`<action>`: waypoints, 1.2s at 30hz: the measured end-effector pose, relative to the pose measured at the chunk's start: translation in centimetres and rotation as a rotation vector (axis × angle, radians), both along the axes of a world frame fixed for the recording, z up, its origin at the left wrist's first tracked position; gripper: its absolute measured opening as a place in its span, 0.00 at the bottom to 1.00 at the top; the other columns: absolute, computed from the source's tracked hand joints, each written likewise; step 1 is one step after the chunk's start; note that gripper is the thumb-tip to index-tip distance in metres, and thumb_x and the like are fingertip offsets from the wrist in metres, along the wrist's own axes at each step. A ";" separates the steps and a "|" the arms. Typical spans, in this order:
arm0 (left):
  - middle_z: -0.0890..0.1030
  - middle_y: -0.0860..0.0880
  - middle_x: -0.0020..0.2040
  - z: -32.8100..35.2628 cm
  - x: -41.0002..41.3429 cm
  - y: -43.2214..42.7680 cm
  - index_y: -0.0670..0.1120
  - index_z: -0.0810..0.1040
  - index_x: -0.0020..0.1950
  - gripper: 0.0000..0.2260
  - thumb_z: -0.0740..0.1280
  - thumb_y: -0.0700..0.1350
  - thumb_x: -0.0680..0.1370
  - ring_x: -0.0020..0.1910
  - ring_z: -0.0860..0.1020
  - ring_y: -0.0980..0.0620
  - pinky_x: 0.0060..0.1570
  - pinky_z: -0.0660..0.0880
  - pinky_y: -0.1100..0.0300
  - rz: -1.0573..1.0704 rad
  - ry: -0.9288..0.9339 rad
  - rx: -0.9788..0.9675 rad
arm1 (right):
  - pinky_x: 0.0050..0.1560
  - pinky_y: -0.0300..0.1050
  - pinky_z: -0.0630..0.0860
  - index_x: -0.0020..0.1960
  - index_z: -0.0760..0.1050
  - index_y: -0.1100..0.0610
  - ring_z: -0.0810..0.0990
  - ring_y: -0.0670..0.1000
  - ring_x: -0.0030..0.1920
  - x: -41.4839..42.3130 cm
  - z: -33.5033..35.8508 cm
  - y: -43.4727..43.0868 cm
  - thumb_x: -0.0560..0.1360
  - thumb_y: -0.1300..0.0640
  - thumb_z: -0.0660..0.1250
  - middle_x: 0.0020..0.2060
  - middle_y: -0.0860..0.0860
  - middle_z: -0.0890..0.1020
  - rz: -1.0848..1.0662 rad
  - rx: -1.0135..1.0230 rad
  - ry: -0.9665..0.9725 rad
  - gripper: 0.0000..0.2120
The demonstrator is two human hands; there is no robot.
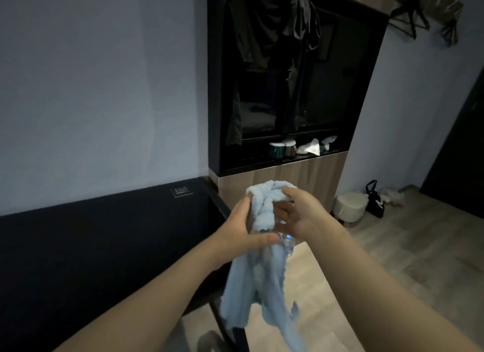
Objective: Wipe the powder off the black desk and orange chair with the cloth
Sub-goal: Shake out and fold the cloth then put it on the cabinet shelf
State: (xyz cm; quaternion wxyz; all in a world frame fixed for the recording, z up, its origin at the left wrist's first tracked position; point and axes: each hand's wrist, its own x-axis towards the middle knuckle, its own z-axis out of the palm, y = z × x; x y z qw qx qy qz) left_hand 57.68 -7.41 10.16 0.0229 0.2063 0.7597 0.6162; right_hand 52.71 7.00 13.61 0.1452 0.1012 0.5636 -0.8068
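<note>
While both hands are gathering the light blue cloth (255, 281) at frame centre | left hand (243, 228) and right hand (303, 215) are gripping its bunched top | step: preparing cloth, judged | next: bringing it down flat onto the black desk (104, 247), lower left | orange chair not in view

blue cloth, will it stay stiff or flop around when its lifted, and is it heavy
Probably floppy: the blue cloth bunches up between the left hand and right hand, and its lower part hangs in loose folds. Likely light, since it drapes thin from a simple two-hand hold. Its fuzzy-looking surface should grip rather than slip.
</note>
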 end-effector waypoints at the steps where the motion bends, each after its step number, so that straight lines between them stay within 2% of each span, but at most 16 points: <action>1: 0.67 0.55 0.69 -0.1 -2.0 0.6 0.55 0.57 0.73 0.41 0.77 0.45 0.67 0.67 0.68 0.62 0.62 0.70 0.64 0.057 0.005 -0.033 | 0.31 0.44 0.74 0.43 0.73 0.56 0.79 0.48 0.23 -1.3 0.4 0.1 0.80 0.53 0.57 0.23 0.51 0.80 0.017 -0.031 0.032 0.12; 3: 0.70 0.52 0.67 0.1 -5.7 1.6 0.49 0.56 0.75 0.43 0.76 0.43 0.66 0.65 0.70 0.55 0.64 0.70 0.56 0.226 0.038 0.006 | 0.30 0.45 0.78 0.48 0.74 0.58 0.84 0.50 0.31 -4.1 0.9 1.0 0.79 0.50 0.59 0.31 0.53 0.84 0.044 -0.106 0.099 0.12; 5: 0.76 0.50 0.60 0.8 -9.1 2.0 0.49 0.66 0.69 0.31 0.73 0.42 0.68 0.58 0.76 0.52 0.58 0.74 0.53 0.346 -0.013 0.220 | 0.34 0.45 0.80 0.51 0.74 0.60 0.85 0.52 0.37 -6.9 0.7 2.4 0.78 0.48 0.62 0.34 0.53 0.85 -0.021 -0.149 0.165 0.14; 9: 0.81 0.44 0.50 2.1 -14.9 1.9 0.44 0.72 0.64 0.19 0.66 0.32 0.74 0.45 0.81 0.47 0.41 0.78 0.53 0.320 -0.365 0.635 | 0.49 0.45 0.73 0.54 0.73 0.53 0.77 0.51 0.46 -11.3 -2.1 5.8 0.73 0.42 0.66 0.48 0.52 0.80 -0.249 0.252 0.226 0.17; 11: 0.83 0.43 0.45 3.0 -17.5 1.9 0.43 0.75 0.62 0.15 0.66 0.35 0.75 0.39 0.82 0.47 0.37 0.79 0.55 0.308 -0.486 0.686 | 0.57 0.50 0.70 0.62 0.69 0.49 0.75 0.53 0.53 -13.0 -4.0 7.1 0.68 0.32 0.63 0.53 0.51 0.77 -0.036 0.274 0.135 0.30; 13: 0.83 0.43 0.44 3.9 -19.8 2.3 0.41 0.77 0.60 0.14 0.66 0.42 0.75 0.41 0.82 0.46 0.42 0.79 0.54 0.245 -0.568 0.652 | 0.52 0.50 0.72 0.64 0.69 0.46 0.78 0.54 0.51 -14.6 -4.8 7.8 0.66 0.29 0.59 0.50 0.51 0.81 0.271 0.158 0.072 0.32; 16: 0.83 0.43 0.41 4.4 -24.0 4.0 0.41 0.78 0.56 0.14 0.63 0.49 0.78 0.41 0.80 0.46 0.46 0.76 0.54 0.290 -0.585 0.687 | 0.39 0.43 0.77 0.64 0.73 0.50 0.82 0.49 0.41 -18.5 -4.5 9.2 0.74 0.43 0.62 0.45 0.50 0.83 0.405 -0.010 0.144 0.21; 19: 0.81 0.40 0.48 3.5 -28.3 6.3 0.40 0.74 0.65 0.25 0.63 0.57 0.77 0.46 0.79 0.43 0.51 0.75 0.51 0.425 -0.624 0.736 | 0.39 0.45 0.78 0.64 0.67 0.43 0.83 0.49 0.46 -24.1 -3.4 11.2 0.75 0.55 0.66 0.52 0.47 0.80 0.139 0.055 0.199 0.19; 21: 0.76 0.41 0.62 2.2 -30.6 8.0 0.48 0.61 0.75 0.35 0.68 0.59 0.72 0.54 0.78 0.42 0.56 0.75 0.46 0.406 -0.644 0.658 | 0.35 0.42 0.77 0.58 0.71 0.44 0.82 0.48 0.45 -27.8 -2.6 12.9 0.76 0.57 0.66 0.50 0.47 0.79 0.019 0.040 0.229 0.13; 23: 0.71 0.45 0.69 1.2 -32.4 9.7 0.58 0.48 0.76 0.45 0.73 0.55 0.68 0.55 0.77 0.44 0.56 0.75 0.45 0.394 -0.605 0.493 | 0.33 0.40 0.77 0.58 0.74 0.47 0.81 0.48 0.45 -31.0 -2.2 14.2 0.77 0.59 0.65 0.51 0.48 0.79 0.060 -0.008 0.235 0.13; 24: 0.69 0.48 0.71 0.9 -33.2 10.5 0.60 0.47 0.76 0.47 0.74 0.52 0.67 0.57 0.76 0.46 0.58 0.73 0.46 0.385 -0.576 0.398 | 0.33 0.40 0.77 0.60 0.74 0.47 0.80 0.49 0.45 -32.3 -2.1 14.8 0.76 0.61 0.65 0.53 0.49 0.78 0.118 -0.010 0.241 0.15; 27: 0.68 0.52 0.70 0.1 -35.4 12.4 0.59 0.51 0.76 0.46 0.76 0.40 0.68 0.65 0.71 0.48 0.65 0.69 0.48 0.356 -0.444 0.137 | 0.40 0.43 0.78 0.64 0.71 0.46 0.81 0.52 0.52 -36.0 -2.2 16.2 0.71 0.69 0.66 0.58 0.52 0.77 0.334 0.067 0.332 0.27; 29: 0.74 0.57 0.60 0.0 -36.5 13.2 0.55 0.57 0.74 0.43 0.75 0.36 0.66 0.60 0.73 0.54 0.56 0.73 0.59 0.409 -0.323 -0.090 | 0.46 0.42 0.77 0.66 0.66 0.44 0.79 0.50 0.55 -37.7 -2.4 16.6 0.66 0.70 0.68 0.58 0.49 0.77 0.446 0.231 0.428 0.35; 31: 0.76 0.57 0.52 -0.2 -37.4 13.3 0.54 0.65 0.69 0.35 0.74 0.37 0.66 0.54 0.75 0.54 0.51 0.75 0.61 0.586 -0.236 -0.324 | 0.49 0.37 0.74 0.69 0.62 0.43 0.77 0.47 0.57 -38.7 -2.5 16.1 0.62 0.68 0.68 0.58 0.45 0.75 0.498 0.473 0.517 0.41; 33: 0.79 0.53 0.53 -0.4 -38.3 12.8 0.53 0.73 0.63 0.26 0.73 0.40 0.67 0.56 0.76 0.50 0.54 0.74 0.58 0.751 -0.218 -0.464 | 0.47 0.32 0.71 0.68 0.64 0.46 0.75 0.45 0.55 -39.7 -2.9 15.5 0.65 0.69 0.67 0.55 0.44 0.75 0.460 0.670 0.610 0.36; 36: 0.81 0.53 0.48 -0.5 -39.4 11.4 0.53 0.78 0.50 0.12 0.70 0.41 0.69 0.52 0.78 0.52 0.53 0.75 0.56 0.836 -0.214 -0.418 | 0.35 0.29 0.69 0.49 0.74 0.45 0.77 0.45 0.44 -41.4 -3.2 14.6 0.69 0.67 0.63 0.42 0.42 0.79 0.369 0.801 0.690 0.18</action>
